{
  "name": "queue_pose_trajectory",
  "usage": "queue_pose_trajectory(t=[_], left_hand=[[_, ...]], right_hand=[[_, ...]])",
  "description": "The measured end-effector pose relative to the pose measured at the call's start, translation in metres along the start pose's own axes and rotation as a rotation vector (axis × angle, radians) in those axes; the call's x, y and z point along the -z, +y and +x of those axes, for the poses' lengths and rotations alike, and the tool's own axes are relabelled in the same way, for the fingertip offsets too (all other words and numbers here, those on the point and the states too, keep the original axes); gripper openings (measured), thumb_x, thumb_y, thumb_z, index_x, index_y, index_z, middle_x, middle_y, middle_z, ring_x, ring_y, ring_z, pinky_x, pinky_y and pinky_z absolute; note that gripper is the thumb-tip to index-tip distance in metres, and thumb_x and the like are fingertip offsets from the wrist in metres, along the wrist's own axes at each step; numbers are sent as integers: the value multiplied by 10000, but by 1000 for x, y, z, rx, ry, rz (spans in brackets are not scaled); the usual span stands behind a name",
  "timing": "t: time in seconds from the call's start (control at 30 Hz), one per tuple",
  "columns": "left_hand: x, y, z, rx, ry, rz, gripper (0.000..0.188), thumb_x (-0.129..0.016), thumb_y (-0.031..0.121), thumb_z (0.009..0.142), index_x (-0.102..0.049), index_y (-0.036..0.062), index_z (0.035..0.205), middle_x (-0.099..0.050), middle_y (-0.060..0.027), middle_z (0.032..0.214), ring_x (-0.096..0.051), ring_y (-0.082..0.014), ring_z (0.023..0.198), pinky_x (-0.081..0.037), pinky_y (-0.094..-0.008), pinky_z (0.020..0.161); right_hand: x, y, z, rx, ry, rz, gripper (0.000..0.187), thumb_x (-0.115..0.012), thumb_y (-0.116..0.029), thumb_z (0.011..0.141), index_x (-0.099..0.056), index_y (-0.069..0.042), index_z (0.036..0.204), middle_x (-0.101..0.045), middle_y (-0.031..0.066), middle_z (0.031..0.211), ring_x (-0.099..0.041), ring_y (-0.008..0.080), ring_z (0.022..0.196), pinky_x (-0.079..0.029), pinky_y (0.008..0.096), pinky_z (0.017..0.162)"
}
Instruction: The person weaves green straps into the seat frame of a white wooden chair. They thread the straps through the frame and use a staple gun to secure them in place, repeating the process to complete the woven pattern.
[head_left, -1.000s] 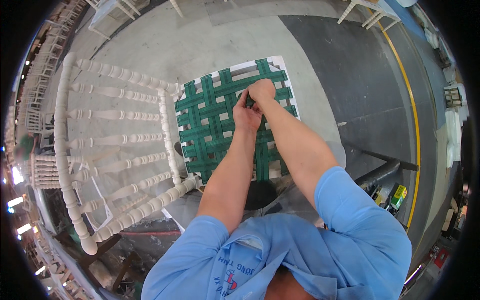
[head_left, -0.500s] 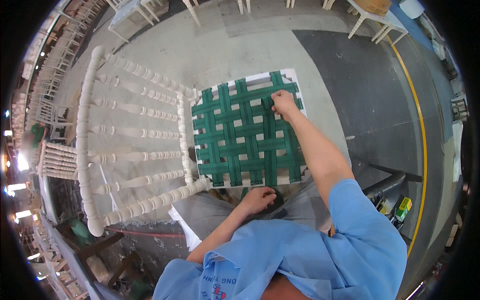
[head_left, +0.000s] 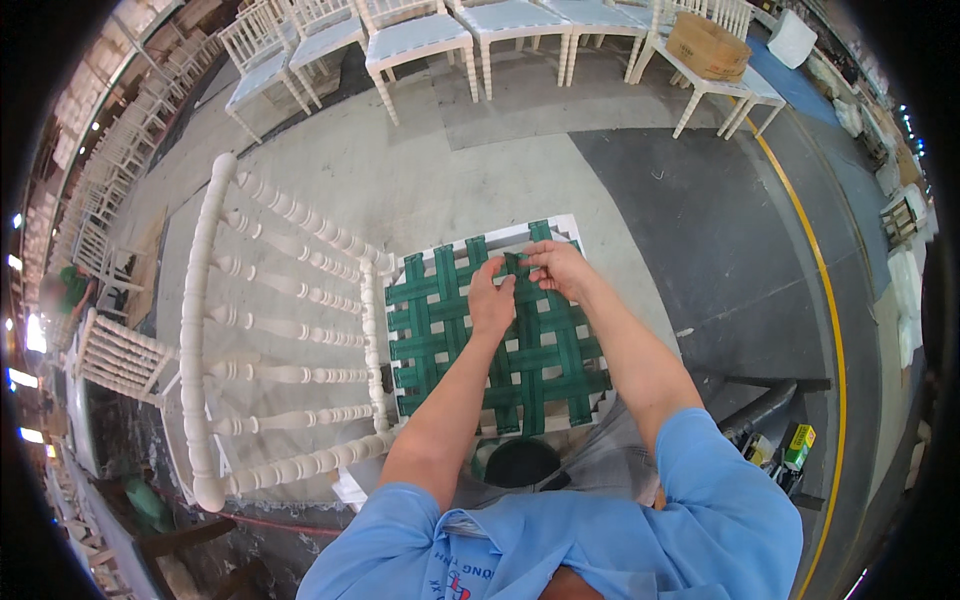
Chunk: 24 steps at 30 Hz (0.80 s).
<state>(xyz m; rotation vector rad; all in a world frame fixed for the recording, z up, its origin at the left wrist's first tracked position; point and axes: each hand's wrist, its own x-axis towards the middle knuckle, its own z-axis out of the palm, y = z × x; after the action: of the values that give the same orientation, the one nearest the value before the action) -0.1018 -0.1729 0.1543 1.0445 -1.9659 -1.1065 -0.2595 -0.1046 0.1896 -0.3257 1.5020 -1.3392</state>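
A white chair with turned spindles [head_left: 203,345] lies before me, its backrest to the left. Green webbing straps [head_left: 565,352] cross over and under each other on its white seat frame [head_left: 567,226]. Close to the far edge of the seat, my left hand [head_left: 492,300] pinches one green webbing strap [head_left: 513,262]. My right hand [head_left: 560,270], just to the right, has its thumb and fingers closed on the same strap. The fingers hide part of the strap's end.
White chairs [head_left: 420,45] line the far side, one bearing a cardboard box [head_left: 707,46]. A dark green bucket-like container [head_left: 520,463] stands between my legs. On the right are a green-and-yellow box [head_left: 799,446] and a yellow floor line [head_left: 838,330]. Another person [head_left: 68,295] is at far left.
My left hand has come up from near my lap to the seat and grips the strap beside my right hand. My view has tilted upward, showing more of the far chairs.
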Motion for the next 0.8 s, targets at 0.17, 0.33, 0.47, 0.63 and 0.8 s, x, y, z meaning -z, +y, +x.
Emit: queue_pose_trajectory(t=[0.17,0.33,0.47,0.63,0.8], left_hand=[[0,-5,21,261,-150,-352,326,-703,205,963,-646,93,1263,-701,-26,1053,-667,-116,753,-516,-283,621],[5,6,29,466,-235,-626,227,-691,234,991,-636,69,1137,-665,-13,917,-674,-133,725,-523,-287,614],[3,11,33,578,-239,-759,181,-693,241,998,-615,78,1013,-636,1,868,-675,-145,700,-522,-287,608],[14,-1,32,576,-259,-773,179,-697,236,994,-623,73,996,-634,8,848,-676,-140,715,-526,-284,620],[9,-1,34,546,-292,-734,175,-704,232,989,-650,68,1022,-660,-4,876,-668,-139,731,-531,-285,643]], right_hand=[[0,4,0,91,-17,-126,200,-687,-116,940,-687,-30,1121,-721,43,934,-617,97,669,-478,252,549],[-2,13,3,154,38,-276,147,-714,-152,931,-713,-51,1039,-697,31,865,-618,123,705,-494,304,585],[-7,18,-4,693,286,-558,182,-720,-121,889,-710,-62,1061,-702,69,934,-645,202,780,-525,338,699],[-24,8,-15,856,233,-664,185,-709,-100,879,-713,-69,1062,-698,101,996,-666,284,835,-540,372,758],[-16,4,-14,842,185,-766,141,-698,-95,885,-713,-67,1023,-686,107,1025,-672,323,886,-541,397,780]])
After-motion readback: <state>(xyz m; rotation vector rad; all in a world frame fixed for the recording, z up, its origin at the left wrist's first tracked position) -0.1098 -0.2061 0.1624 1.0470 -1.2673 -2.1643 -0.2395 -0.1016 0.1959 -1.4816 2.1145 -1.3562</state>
